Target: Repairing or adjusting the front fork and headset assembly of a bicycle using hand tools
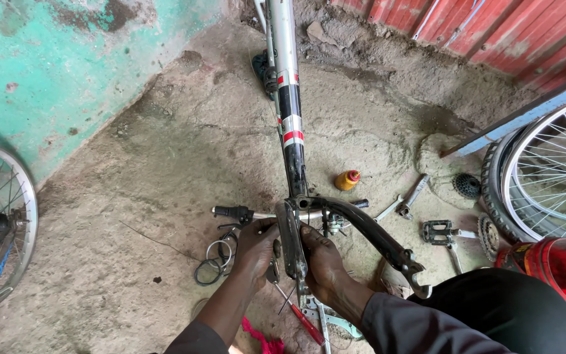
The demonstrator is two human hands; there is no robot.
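two hands meet at the middle of the view, both wrapped around the upright head tube (291, 239) of a bicycle frame (287, 98) that lies upside down on the concrete floor (165, 164). the left hand (255, 249) is closed on the tube's left side, at nine o'clock from it; the right hand (322, 261) is clamped on its right side, at three o'clock. the frame's silver and black main tube runs away toward twelve o'clock, and a dark fork leg (375, 236) curves off toward four o'clock.

a handlebar with a black grip (234, 212) lies across just behind the hands, with a coil of cable (214, 262) at eight o'clock from the left hand. a red-handled screwdriver (302, 320) lies below the hands at six o'clock. off at two to three o'clock sit a small orange bottle (347, 179), a wrench (413, 195), a pedal (437, 231) and a sprocket (467, 185); a spoked wheel (551, 177) leans at the right edge.

risks, as i judge them: the tube looks greasy, so a grip could slip and knock knuckles on the fork or floor. loose bearings could drop from the tube and roll into the grit. the screwdriver tip lies close under the wrists, and the cable could snag a hand.
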